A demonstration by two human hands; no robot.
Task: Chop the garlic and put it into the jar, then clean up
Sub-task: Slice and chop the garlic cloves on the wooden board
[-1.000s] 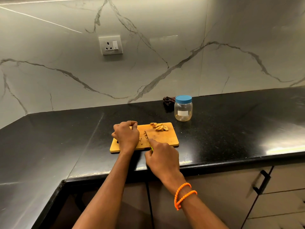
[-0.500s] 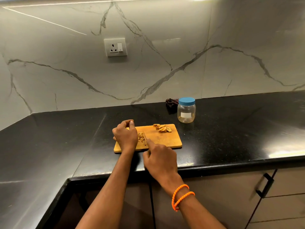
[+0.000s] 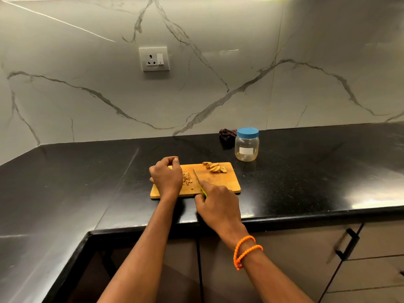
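A wooden cutting board [image 3: 227, 182] lies on the black counter. Whole garlic cloves [image 3: 215, 167] are piled at its far edge, and chopped garlic bits [image 3: 187, 178] lie near its left side. My right hand [image 3: 216, 204] grips a knife [image 3: 197, 178] with a green handle, its blade resting on the board just right of the chopped bits. My left hand [image 3: 166, 174] sits curled on the board's left end, fingertips pinched together; whether it holds a piece is hidden. A clear jar [image 3: 247, 145] with a blue lid stands behind the board, lid on.
A dark crumpled object [image 3: 227, 134] lies behind the jar against the marble wall. A wall socket [image 3: 154, 59] sits above. The black counter [image 3: 87, 182] wraps round to the left. Cabinet doors with a black handle [image 3: 347, 243] are below at the right.
My left hand has pulled left off the chopped garlic, uncovering the small pile. The knife blade now lies on the board right of the pile. The camera has shifted slightly.
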